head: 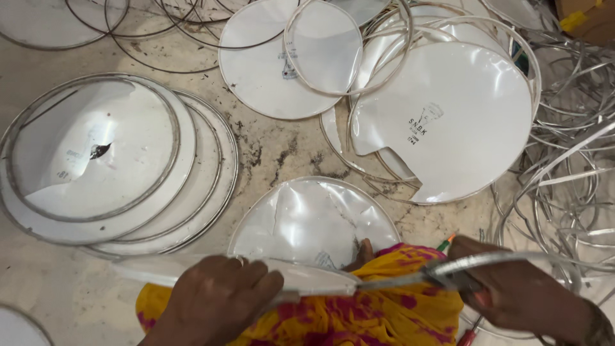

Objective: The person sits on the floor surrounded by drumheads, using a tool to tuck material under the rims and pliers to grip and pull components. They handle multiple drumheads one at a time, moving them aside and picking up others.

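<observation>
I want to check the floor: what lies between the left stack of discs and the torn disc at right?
In the head view, only bare stained floor separates the stack from the torn disc.

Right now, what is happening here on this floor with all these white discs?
A person holds a white drum skin flat over their lap. The left hand presses on its top, and the right hand grips the metal hoop coming off its edge. Yellow and pink cloth covers the knees. A stack of skins lies to the left, a torn one ahead, loose hoops at the right.
</observation>
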